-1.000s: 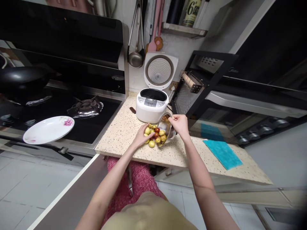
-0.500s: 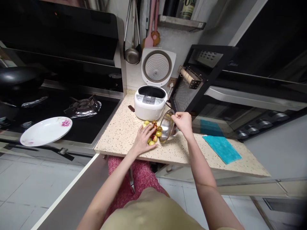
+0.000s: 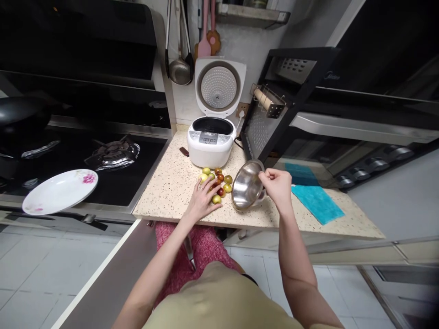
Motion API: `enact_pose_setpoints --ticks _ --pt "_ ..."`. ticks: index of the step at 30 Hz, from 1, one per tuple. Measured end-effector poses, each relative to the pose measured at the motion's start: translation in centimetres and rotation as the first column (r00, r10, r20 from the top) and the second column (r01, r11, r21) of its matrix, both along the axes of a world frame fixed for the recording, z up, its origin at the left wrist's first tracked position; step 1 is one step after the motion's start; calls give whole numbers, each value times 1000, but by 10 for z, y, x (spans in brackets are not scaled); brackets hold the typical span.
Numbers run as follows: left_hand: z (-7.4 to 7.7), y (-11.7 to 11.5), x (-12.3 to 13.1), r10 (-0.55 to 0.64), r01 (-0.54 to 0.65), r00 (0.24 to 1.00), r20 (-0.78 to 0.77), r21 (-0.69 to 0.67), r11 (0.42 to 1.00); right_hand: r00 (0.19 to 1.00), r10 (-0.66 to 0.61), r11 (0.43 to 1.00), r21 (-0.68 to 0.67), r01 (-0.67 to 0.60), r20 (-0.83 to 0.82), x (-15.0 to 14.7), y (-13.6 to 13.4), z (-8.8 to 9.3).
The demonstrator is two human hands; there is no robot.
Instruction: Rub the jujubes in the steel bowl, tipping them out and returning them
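Several green and reddish-brown jujubes lie in a loose cluster on the speckled countertop. My left hand rests over the near left side of the cluster, fingers spread, palm down and partly covering some fruit. A metal bowl stands tilted on its side to the right of the fruit, its mouth facing left; its inside looks bare. My right hand pinches the bowl's right rim. Behind the fruit is a white rice cooker with its lid raised.
A white oval plate with pink flowers sits at the front of the gas stove. A teal cloth lies on the right of the counter, by the oven. A black rack stands behind. Below, a drawer is pulled out.
The bowl has moved right, away from the fruit, with my right hand on its rim. More of the jujubes show now. My left hand stays over them.
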State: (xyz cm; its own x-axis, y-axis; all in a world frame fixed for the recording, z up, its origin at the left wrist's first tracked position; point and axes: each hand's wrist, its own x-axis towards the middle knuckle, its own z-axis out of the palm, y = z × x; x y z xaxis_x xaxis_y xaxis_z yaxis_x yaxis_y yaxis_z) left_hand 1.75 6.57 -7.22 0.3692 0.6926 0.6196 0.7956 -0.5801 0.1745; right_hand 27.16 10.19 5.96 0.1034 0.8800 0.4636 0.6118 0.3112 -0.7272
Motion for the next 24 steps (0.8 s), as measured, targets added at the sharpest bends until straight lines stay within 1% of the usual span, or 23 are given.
enact_pose_setpoints --ticks 4,6,8,10,11,13,15,17,18,20,24 --pt "1 -3 -2 4 -4 1000 -8 0 1000 982 -4 999 -45 -5 -191 23 -24 -18" --pt "2 -6 -3 3 -3 1000 -15 8 1000 955 -15 996 -87 -11 -296 35 -36 -30" --pt "2 -9 -5 10 -9 1000 -19 24 1000 912 -35 989 -143 -26 -409 45 -47 -44" --pt "1 -11 -8 28 -27 1000 -15 34 999 846 -66 978 -201 -49 -530 54 -57 -60" --pt "0 -13 -9 40 -39 999 -4 38 999 802 -97 972 -229 -51 -590 58 -61 -68" --pt "-3 -17 -10 54 -54 998 17 21 998 712 -142 950 -297 -97 -688 65 -66 -83" --pt "-5 -23 -11 64 -64 997 37 0 998 634 -170 931 -335 -148 -755 71 -70 -95" --pt "-8 -32 -11 84 -83 994 72 -15 996 584 -169 917 -343 -201 -794 75 -72 -104" --pt "-9 -36 -11 99 -98 990 96 -24 995 574 -162 911 -346 -226 -802 76 -72 -107" --pt "-11 -45 -11 132 -125 981 145 -53 991 583 -146 893 -361 -270 -799 76 -71 -111" --pt "-14 -57 -13 180 -152 957 229 -137 979 642 -103 858 -394 -330 -760 72 -66 -115"
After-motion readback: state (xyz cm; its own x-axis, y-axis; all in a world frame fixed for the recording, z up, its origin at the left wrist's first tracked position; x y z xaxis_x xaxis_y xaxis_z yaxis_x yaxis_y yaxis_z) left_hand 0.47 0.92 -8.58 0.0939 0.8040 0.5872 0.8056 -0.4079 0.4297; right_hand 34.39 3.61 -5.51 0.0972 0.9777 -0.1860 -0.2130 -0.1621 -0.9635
